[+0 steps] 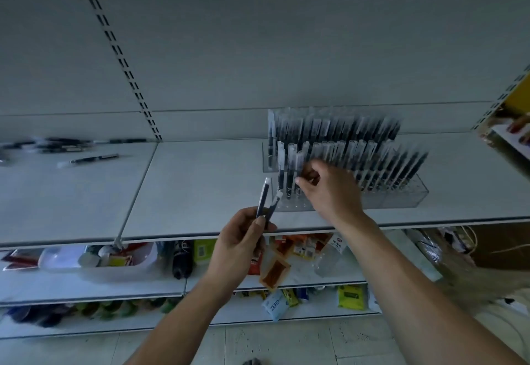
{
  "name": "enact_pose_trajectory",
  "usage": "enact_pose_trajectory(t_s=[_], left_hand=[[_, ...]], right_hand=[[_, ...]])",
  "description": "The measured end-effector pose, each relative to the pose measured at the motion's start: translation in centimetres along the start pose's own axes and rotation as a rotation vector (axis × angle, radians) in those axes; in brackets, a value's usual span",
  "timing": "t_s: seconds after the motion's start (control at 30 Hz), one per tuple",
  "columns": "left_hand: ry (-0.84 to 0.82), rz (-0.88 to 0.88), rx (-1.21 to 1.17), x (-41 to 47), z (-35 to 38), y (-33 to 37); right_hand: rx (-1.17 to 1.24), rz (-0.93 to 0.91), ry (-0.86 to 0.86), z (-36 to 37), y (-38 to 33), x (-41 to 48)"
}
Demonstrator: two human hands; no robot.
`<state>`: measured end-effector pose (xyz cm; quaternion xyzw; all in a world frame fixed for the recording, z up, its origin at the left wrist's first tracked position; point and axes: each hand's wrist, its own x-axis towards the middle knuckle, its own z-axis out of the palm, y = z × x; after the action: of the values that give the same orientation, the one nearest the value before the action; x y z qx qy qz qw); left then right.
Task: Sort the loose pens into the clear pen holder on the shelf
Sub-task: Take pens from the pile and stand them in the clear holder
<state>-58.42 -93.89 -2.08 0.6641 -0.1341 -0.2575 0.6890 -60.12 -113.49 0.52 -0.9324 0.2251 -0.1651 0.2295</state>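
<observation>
Pen holder (pixel 407 197): rows of pens (pixel 375 164) upright (tops leaning right).
Left hand (pixel 238 240): fingers clamped on two pens (pixel 264 197), caps up above them.
Right hand (pixel 329 189): fingertips pinch a standing pen (pixel 299 164).

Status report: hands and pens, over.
Left hand holds two pens. Right hand pinches a pen at the clear holder. More loose pens lie left on shelf. No obstruction seen.

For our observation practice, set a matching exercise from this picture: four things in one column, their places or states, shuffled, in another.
1 left hand
2 right hand
3 loose pens
4 white tub

a far left on the upper shelf
b pinches a pen in the clear holder
c on the lower shelf
d holds two pens

Pairs: 1-d, 2-b, 3-a, 4-c
</observation>
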Motion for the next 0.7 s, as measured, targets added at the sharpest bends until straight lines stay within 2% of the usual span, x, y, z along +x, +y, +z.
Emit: enact_pose_trajectory(t_s=[0.2,0.27,0.37,0.53,0.63,0.7], left_hand=[[-0.073,0.039,0.030,0.5,-0.4,0.6],[-0.096,0.048,0.023,0.6,-0.4,0.7],[-0.129,0.052,-0.007,0.8,-0.5,0.8],[-0.225,0.082,0.020,0.9,-0.4,0.7],[-0.297,0.091,0.081,1.1,-0.4,0.6],[-0.287,0.088,0.123,1.1,-0.7,0.6]], right_hand=[[0.052,0.076,-0.001,0.0,-0.2,-0.8],[0.121,0.103,0.072,-0.3,-0.2,-2.0],[0.308,0.104,0.215,-0.7,-1.0,-5.4],[0.734,0.331,0.004,0.5,-3.4,-8.1],[0.893,0.407,0.018,0.2,-3.6,-8.0],[1.030,0.449,0.056,-0.5,-3.4,-8.0]])
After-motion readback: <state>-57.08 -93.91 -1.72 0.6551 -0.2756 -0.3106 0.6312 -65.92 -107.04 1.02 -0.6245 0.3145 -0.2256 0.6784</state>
